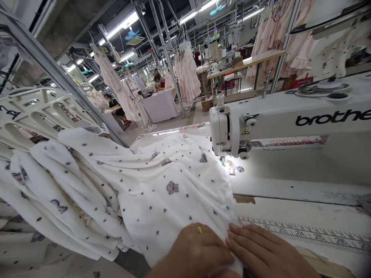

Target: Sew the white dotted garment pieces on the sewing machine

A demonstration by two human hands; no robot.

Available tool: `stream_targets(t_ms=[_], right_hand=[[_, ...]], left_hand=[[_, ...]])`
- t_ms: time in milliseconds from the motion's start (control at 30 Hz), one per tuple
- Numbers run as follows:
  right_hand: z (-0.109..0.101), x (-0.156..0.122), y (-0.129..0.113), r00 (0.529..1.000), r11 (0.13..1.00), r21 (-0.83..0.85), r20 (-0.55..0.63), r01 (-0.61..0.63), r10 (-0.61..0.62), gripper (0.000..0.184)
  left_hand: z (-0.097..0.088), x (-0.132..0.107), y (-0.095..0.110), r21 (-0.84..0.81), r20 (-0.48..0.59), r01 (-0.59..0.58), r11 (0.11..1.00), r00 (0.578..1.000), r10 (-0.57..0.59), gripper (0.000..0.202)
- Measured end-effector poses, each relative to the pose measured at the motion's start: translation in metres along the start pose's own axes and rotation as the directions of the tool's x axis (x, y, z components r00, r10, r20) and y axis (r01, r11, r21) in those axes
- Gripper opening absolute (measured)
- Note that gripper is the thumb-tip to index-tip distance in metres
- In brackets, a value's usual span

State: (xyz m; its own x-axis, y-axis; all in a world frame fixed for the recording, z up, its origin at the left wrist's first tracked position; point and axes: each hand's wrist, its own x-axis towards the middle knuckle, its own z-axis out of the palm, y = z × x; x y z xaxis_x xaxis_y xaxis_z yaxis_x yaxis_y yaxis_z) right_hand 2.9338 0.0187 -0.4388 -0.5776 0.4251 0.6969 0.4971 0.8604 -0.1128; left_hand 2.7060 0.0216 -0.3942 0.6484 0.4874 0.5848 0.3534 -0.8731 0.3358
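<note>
A white fabric (150, 181) printed with small grey bears lies draped across the sewing table, running from a pile at the left toward the needle. My left hand (197, 251), with a ring on one finger, presses down on the fabric's near edge with fingers curled. My right hand (266, 251) lies beside it, fingers stretched flat and touching the same edge of cloth on the table. The white Brother sewing machine (290, 123) stands at the right, its lit needle area (228, 164) just past the fabric.
A ruler scale (304, 231) is printed along the table front. A white plastic crate (43, 112) stands at the left behind the cloth pile. Pink garments (187, 73) hang on racks behind, and other workers sit at far tables.
</note>
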Motion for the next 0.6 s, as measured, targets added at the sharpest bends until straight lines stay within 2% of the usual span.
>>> stream_targets(t_ms=[67,133,200,300,367,433,500,600], right_hand=[[-0.004,0.011,0.004,0.996,0.999,0.023,0.074,0.046,-0.048,0.036],[-0.009,0.021,0.006,0.984,0.993,0.113,0.172,0.015,-0.034,0.041],[-0.012,0.03,0.008,0.961,0.98,0.197,0.274,-0.026,-0.029,0.038],[-0.017,0.042,0.013,0.91,0.962,0.274,0.403,-0.018,-0.097,0.029],[-0.021,0.051,0.019,0.87,0.956,0.293,0.472,-0.002,-0.142,0.025],[-0.024,0.059,0.027,0.831,0.951,0.309,0.523,0.023,-0.19,0.023],[-0.025,0.065,0.034,0.802,0.937,0.344,0.542,0.062,-0.252,0.02],[-0.02,0.066,0.042,0.803,0.913,0.385,0.498,0.134,-0.327,0.027]], left_hand=[[-0.019,0.023,-0.007,-0.036,0.129,0.097,0.995,0.987,-0.092,0.022],[-0.026,0.05,-0.022,0.006,0.184,0.022,1.0,0.983,-0.022,0.023],[-0.021,0.074,-0.046,0.136,0.317,-0.066,0.989,0.948,0.019,0.026],[-0.004,0.096,-0.084,0.373,0.507,0.005,0.928,0.836,-0.209,0.023],[0.005,0.101,-0.101,0.467,0.532,0.036,0.884,0.787,-0.313,0.021],[0.009,0.1,-0.108,0.499,0.533,-0.032,0.866,0.799,-0.278,0.016],[0.009,0.098,-0.109,0.496,0.571,-0.181,0.849,0.805,-0.163,0.016],[0.009,0.098,-0.108,0.469,0.658,-0.391,0.792,0.753,-0.018,0.017]])
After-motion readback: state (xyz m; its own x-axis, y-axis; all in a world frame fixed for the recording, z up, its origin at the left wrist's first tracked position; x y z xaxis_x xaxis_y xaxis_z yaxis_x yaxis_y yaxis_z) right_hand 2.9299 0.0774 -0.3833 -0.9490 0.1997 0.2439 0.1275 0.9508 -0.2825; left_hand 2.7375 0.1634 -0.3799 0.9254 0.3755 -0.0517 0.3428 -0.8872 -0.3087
